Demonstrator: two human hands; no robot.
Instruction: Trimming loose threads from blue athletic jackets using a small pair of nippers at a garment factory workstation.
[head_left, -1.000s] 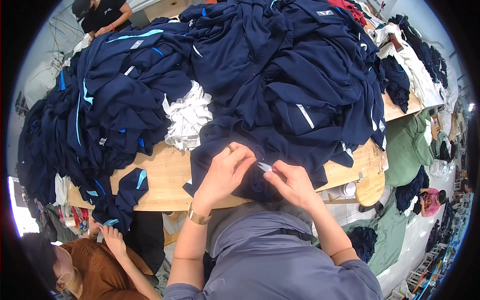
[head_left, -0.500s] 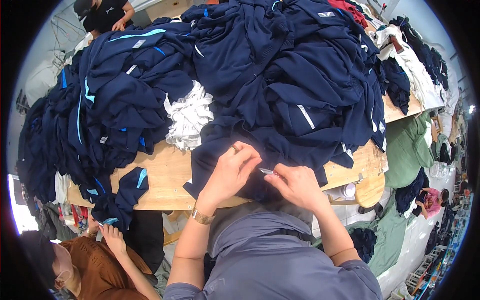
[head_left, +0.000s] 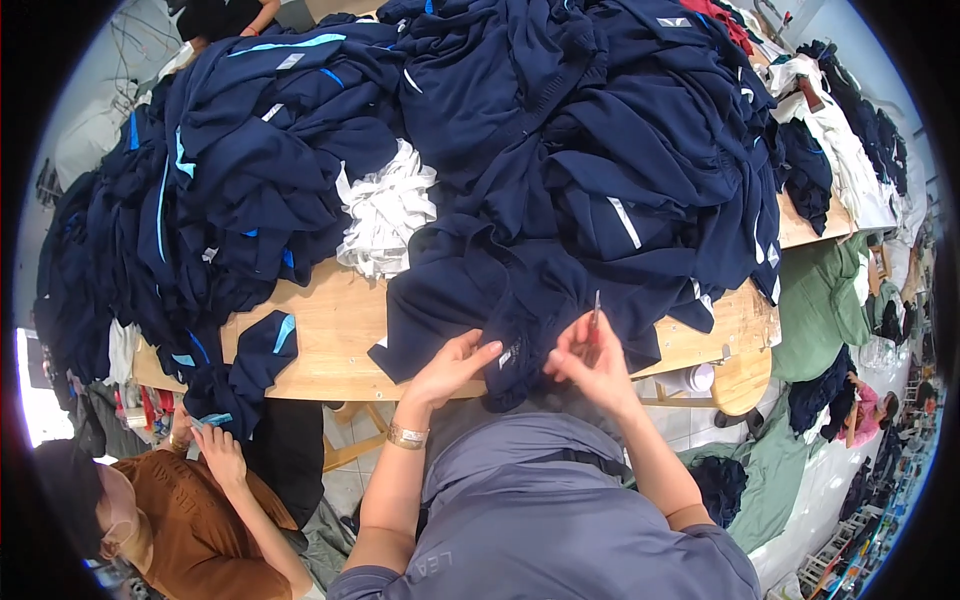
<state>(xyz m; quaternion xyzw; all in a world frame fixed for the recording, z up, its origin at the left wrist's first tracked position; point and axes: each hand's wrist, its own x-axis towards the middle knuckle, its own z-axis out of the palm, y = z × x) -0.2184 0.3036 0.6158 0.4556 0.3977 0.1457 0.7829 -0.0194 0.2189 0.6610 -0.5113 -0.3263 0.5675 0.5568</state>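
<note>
fingers (head_left: 573, 328), right hand (head_left: 600, 377), half-curled round snips (head_left: 597, 305)

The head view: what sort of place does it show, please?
Probably a garment workshop: navy garments lie heaped on a wooden table, with white strips bunched beside them, and a co-worker in brown is nearby.

Prob. a garment workshop, going by navy garments (head_left: 480, 90) heaped high on a wooden surface (head_left: 335, 330) w/ a bundle of white strips (head_left: 388, 215) amongst them. Shows too in white garments (head_left: 830, 140) piled at R, green cloth (head_left: 775, 495) on the floor (head_left: 825, 480), & a co-worker in brown (head_left: 215, 510) handling fabric (head_left: 212, 420) at lower L.
</note>
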